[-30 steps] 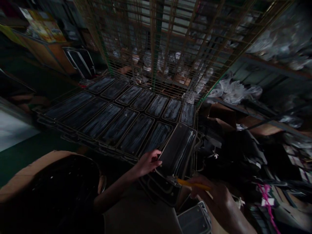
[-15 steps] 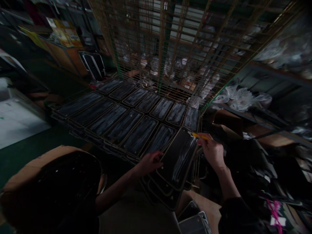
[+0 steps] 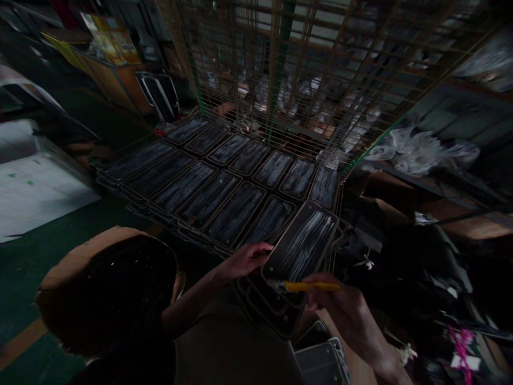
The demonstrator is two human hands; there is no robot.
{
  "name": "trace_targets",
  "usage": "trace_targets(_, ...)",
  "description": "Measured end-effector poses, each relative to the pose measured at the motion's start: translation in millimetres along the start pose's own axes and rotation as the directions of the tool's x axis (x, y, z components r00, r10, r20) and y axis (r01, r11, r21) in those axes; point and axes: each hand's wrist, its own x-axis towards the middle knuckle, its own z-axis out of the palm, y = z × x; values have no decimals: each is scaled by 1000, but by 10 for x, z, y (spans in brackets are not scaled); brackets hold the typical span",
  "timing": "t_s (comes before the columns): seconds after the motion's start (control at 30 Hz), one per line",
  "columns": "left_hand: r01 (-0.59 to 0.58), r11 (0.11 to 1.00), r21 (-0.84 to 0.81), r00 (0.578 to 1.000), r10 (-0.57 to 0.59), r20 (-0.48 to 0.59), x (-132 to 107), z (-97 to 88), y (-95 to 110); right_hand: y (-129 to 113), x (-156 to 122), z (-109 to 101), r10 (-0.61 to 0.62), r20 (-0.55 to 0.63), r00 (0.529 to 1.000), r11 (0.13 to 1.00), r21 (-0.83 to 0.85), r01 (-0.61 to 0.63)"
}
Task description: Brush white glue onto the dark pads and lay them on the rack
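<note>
Brush (image 3: 294,287) at the Near End of a White-Streaked Panel (image 3: 302,240)

The fingers of your right hand (image 3: 340,302) are closed around the brush's yellow handle, its bristle end pointing left, past the fingertips, at the panel's near end; you can't tell whether the bristles touch. The fingers of your left hand (image 3: 242,262) are partly curled, tips against the panel's left edge; whether they pinch it, you can't tell. So the dark panel sits just right of your left fingers and beyond your right ones, tilted, white streaks down its middle. Below it, nearer you than those left fingertips, shows a stack of dark panels (image 3: 288,321). Beyond your left fingers, two rows of streaked panels (image 3: 236,214) run leftward, with upright wire mesh (image 3: 276,96) farther back.
</note>
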Motion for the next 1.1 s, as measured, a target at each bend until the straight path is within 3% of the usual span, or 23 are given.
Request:
trace_targets(0.07,-2,1000,-26,1000,2,1,10,2,-7,142,215,-119,11,-80,997,996,93,-4)
trace_targets(0.17,-13,1000,-19,1000,13,6,22,10,10,362,598,-355,-42,-280,959,996,69,64)
trace_targets(0.33,36,999,-12,999,-35,32,32,17,50,512,1070,-666,-227,-543,808,971,-195,141)
trace_targets(0.43,52,999,12,999,-52,10,30,21,61,542,1204,-715,-353,-556,753,903,-413,119)
trace_targets(0.53,61,998,10,998,-61,2,27,22,61,584,1208,-656,-400,-469,788,826,-556,88)
trace_targets(0.63,46,999,-1,999,-46,6,33,14,42,579,1037,-516,-341,-351,872,822,-561,97)
trace_targets(0.77,-17,1000,2,1000,17,6,41,4,7,436,601,-275,-241,-209,948,918,-365,153)
trace_targets(0.9,46,998,-45,999,-46,-9,16,16,-8,277,173,-27,-181,-109,977,977,-137,166)
trace_targets(1.0,68,995,-70,996,-72,-53,-8,32,2,277,-19,85,-108,-92,990,994,-6,108)
trace_targets(1.1,76,995,-63,996,-79,-52,-13,41,34,402,-60,12,-47,-132,990,996,68,57)
